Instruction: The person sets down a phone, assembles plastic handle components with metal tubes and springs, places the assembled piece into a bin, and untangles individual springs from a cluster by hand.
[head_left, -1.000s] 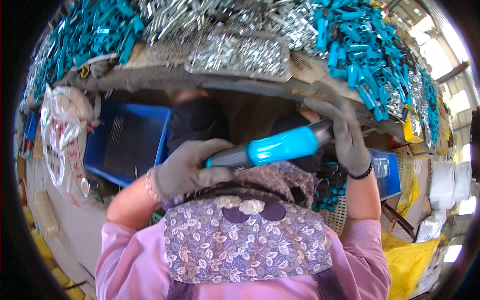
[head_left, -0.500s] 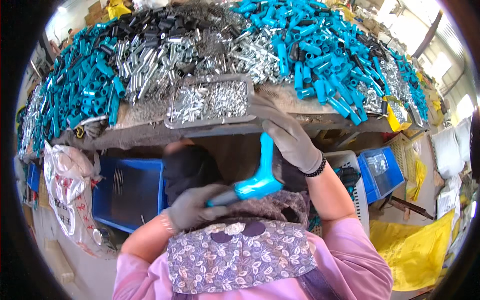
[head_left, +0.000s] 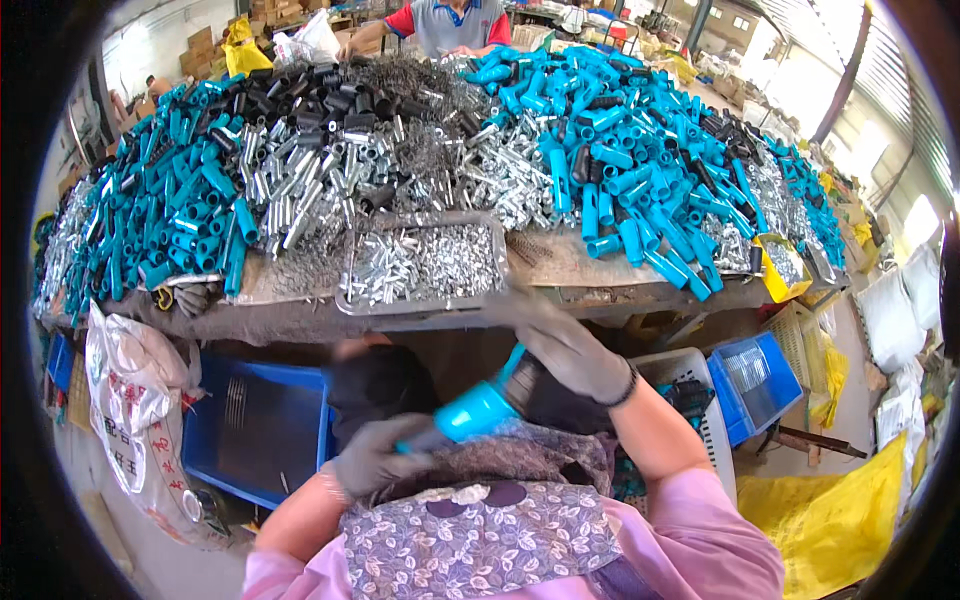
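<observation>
My left hand (head_left: 372,458), in a grey glove, grips the lower end of a bright blue plastic tube (head_left: 478,409) held over my lap. My right hand (head_left: 570,348), also gloved, is closed around the tube's upper end, just under the table's front edge. A metal tray (head_left: 352,301) of small silver fittings sits on the table directly above my hands. Behind it lie heaps of blue tubes (head_left: 640,190), silver metal tubes (head_left: 330,180) and black tubes (head_left: 300,95).
A blue crate (head_left: 255,425) stands under the table on my left, next to a white sack (head_left: 130,400). On my right are a white basket (head_left: 700,400), a small blue bin (head_left: 760,385) and a yellow bag (head_left: 830,510). Another person (head_left: 450,20) sits across the table.
The view has tilted up, so more of the table shows. The blue tube went from lying level to steeply tilted, and my right hand has slid along its upper end.
</observation>
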